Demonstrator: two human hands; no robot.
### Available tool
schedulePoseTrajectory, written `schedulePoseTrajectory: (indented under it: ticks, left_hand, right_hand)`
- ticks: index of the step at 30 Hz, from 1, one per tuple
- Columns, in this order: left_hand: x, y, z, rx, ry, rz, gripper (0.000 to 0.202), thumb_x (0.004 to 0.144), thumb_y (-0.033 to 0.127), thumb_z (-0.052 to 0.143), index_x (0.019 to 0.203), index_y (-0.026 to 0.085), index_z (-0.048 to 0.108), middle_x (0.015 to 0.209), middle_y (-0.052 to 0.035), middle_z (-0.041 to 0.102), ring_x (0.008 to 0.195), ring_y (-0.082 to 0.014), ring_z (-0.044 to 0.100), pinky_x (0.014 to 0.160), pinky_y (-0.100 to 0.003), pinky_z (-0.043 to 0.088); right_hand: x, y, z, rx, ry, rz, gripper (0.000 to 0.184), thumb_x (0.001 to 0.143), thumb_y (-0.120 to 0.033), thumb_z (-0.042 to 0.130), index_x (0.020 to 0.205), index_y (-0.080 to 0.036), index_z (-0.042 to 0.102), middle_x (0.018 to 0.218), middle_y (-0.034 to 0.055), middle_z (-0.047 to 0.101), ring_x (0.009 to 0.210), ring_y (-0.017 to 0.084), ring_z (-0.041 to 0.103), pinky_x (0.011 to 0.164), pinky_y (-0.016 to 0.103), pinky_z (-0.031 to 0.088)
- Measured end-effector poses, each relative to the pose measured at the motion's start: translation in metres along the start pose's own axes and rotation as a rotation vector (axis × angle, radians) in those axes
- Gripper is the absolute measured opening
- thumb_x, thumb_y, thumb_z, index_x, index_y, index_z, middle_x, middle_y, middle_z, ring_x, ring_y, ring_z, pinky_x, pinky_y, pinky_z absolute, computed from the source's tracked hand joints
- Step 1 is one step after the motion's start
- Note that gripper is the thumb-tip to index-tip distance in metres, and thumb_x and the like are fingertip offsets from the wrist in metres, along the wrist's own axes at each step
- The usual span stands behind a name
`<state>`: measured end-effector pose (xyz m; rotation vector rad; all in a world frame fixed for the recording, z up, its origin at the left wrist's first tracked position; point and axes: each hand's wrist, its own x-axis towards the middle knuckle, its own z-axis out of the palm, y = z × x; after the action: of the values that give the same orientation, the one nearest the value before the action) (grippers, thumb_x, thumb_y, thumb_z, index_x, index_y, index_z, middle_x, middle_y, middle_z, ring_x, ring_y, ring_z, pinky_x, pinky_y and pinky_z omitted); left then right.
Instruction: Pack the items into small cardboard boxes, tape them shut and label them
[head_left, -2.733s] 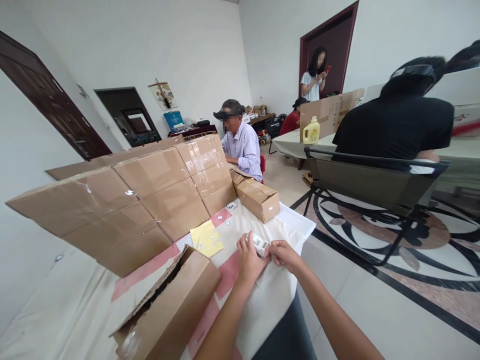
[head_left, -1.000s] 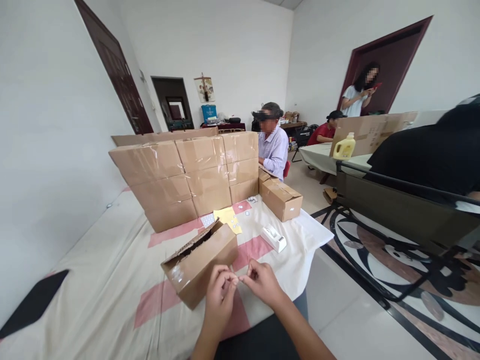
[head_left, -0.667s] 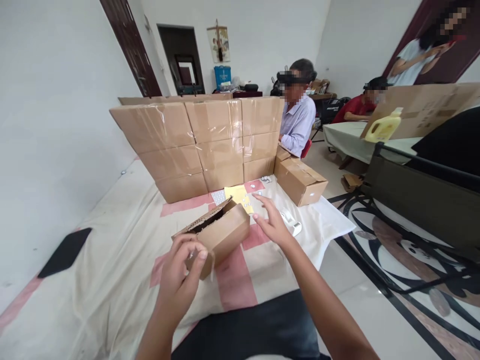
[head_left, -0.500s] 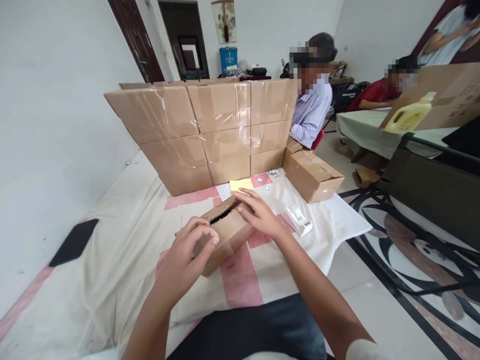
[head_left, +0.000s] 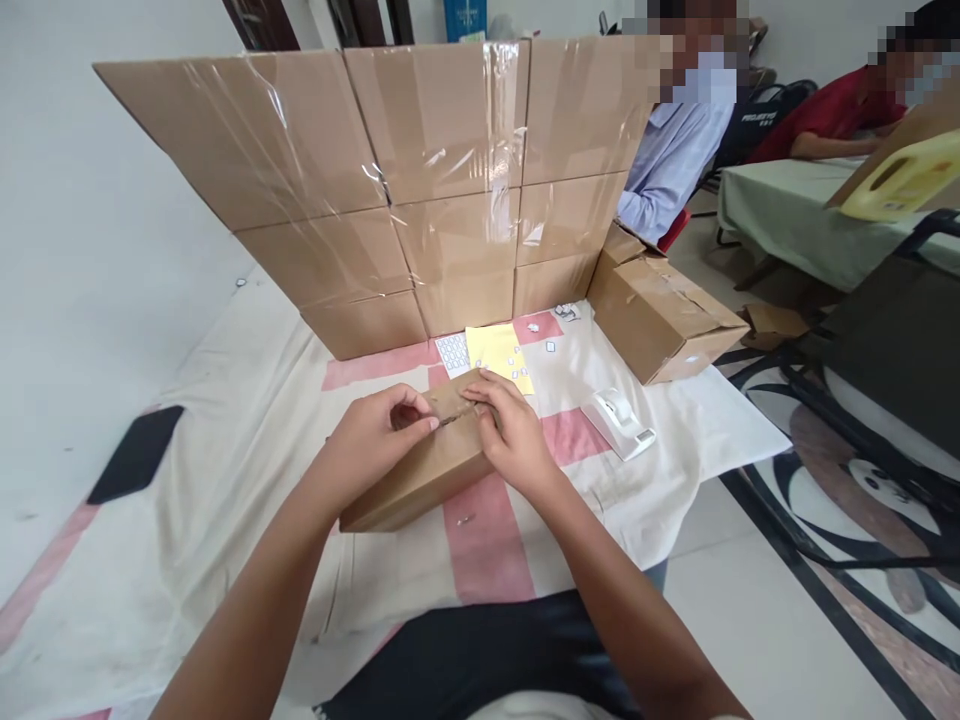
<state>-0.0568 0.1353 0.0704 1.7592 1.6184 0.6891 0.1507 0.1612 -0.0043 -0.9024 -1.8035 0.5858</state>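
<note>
A small brown cardboard box (head_left: pixel 420 488) lies on the cloth in front of me, its two top flaps meeting along a rough seam. My left hand (head_left: pixel 379 435) is closed on the left part of the top, thumb and curled fingertips at the seam. At the right end my right hand (head_left: pixel 517 440) grips the flap edges, with bent fingers on top and the thumb by the seam. Just behind the box is a yellow sheet (head_left: pixel 493 348) with several small white stickers on it. A white tape dispenser (head_left: pixel 621 425) stands to the right of my right hand.
A tall cardboard partition (head_left: pixel 457 130) closes off the table's back. Another carton (head_left: pixel 660 310) sits at the right, near a person in a light shirt (head_left: pixel 679 150). A black phone (head_left: pixel 137 455) lies far left. Beside the yellow sheet is a sticker sheet (head_left: pixel 452 354).
The dark gap between the box's flaps has closed. Both hands have come to the seam, their fingers now bent on it. My view has tilted downward.
</note>
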Motion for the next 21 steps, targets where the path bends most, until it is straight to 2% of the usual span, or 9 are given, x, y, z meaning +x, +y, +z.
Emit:
schedulePoseTrajectory:
  ticks: [3,7,17,21]
  left_hand:
    - [0.001,0.002,-0.001,-0.003,0.023,0.010,0.019,0.085,0.044,0.070,0.087,0.026,0.065,0.097,0.0029,0.074,0.091,-0.0203,0.067,0.081,-0.033,0.047]
    - [-0.003,0.009,-0.003,-0.035,0.047,0.021,0.024,0.084,0.045,0.072,0.085,0.024,0.060,0.086,0.0034,0.071,0.083,-0.0190,0.067,0.075,-0.031,0.046]
    - [0.000,0.040,-0.003,-0.080,-0.129,0.207,0.019,0.083,0.037,0.073,0.083,0.022,0.062,0.082,0.0021,0.068,0.077,-0.0158,0.065,0.071,-0.029,0.047]
    - [0.009,0.039,0.005,-0.077,-0.093,0.197,0.019,0.082,0.036,0.075,0.082,0.022,0.063,0.083,0.0021,0.068,0.080,-0.0162,0.066,0.072,-0.029,0.048]
  right_hand:
    - [0.000,0.000,0.002,0.005,0.013,-0.001,0.040,0.092,-0.007,0.044,0.120,-0.022,0.068,0.124,0.0072,0.073,0.143,0.023,0.051,0.118,0.046,0.047]
    - [-0.001,-0.001,0.002,0.027,0.013,0.015,0.039,0.092,-0.007,0.044,0.119,-0.023,0.068,0.123,0.0070,0.073,0.144,0.023,0.051,0.119,0.046,0.046]
    - [-0.003,0.002,0.003,0.120,0.031,0.048,0.037,0.093,-0.010,0.045,0.120,-0.025,0.066,0.122,0.0066,0.073,0.145,0.023,0.050,0.120,0.048,0.044]
    - [-0.002,0.003,0.004,0.143,0.037,0.060,0.033,0.093,-0.011,0.047,0.118,-0.023,0.066,0.123,0.0084,0.072,0.143,0.023,0.052,0.118,0.047,0.046]
